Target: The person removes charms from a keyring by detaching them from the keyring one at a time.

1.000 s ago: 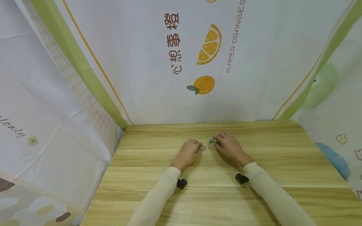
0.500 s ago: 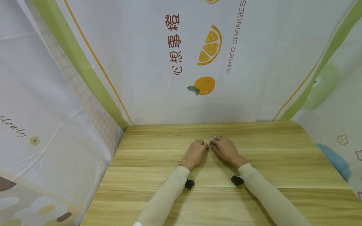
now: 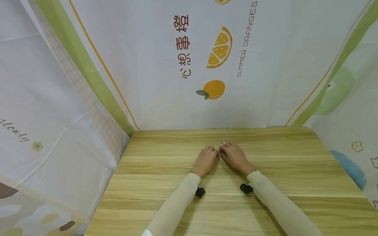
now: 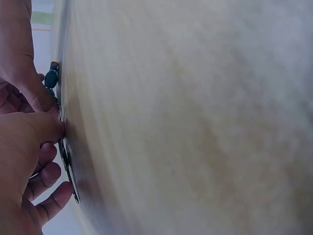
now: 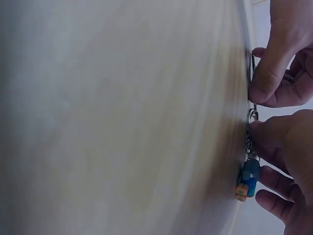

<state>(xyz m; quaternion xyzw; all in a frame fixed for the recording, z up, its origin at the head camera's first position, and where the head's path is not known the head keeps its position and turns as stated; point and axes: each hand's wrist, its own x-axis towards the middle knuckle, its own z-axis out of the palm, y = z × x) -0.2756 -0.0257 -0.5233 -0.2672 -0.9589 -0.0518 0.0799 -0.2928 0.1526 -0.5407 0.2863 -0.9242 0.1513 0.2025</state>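
Note:
My left hand (image 3: 205, 160) and right hand (image 3: 235, 157) meet over the far half of the table. Between them is a keychain, mostly covered by fingers in the head view, where only a bit of its colourful charm (image 3: 222, 144) shows. In the right wrist view, the right thumb and finger pinch the metal key ring (image 5: 252, 122); a short chain leads from it to a blue and orange figurine (image 5: 249, 178). My left fingers pinch a thin flat metal piece (image 4: 73, 183) attached beside the ring, seen edge-on in the left wrist view.
The wood-grain table (image 3: 165, 209) spreads around both hands. Behind it hangs a white cloth (image 3: 165, 108) printed with oranges. Black wrist devices (image 3: 200, 192) sit under each sleeve cuff.
Both hands have come together, the left moving right and the right slightly left. The rings, visible between them a second ago, are now hidden behind fingers in the head view.

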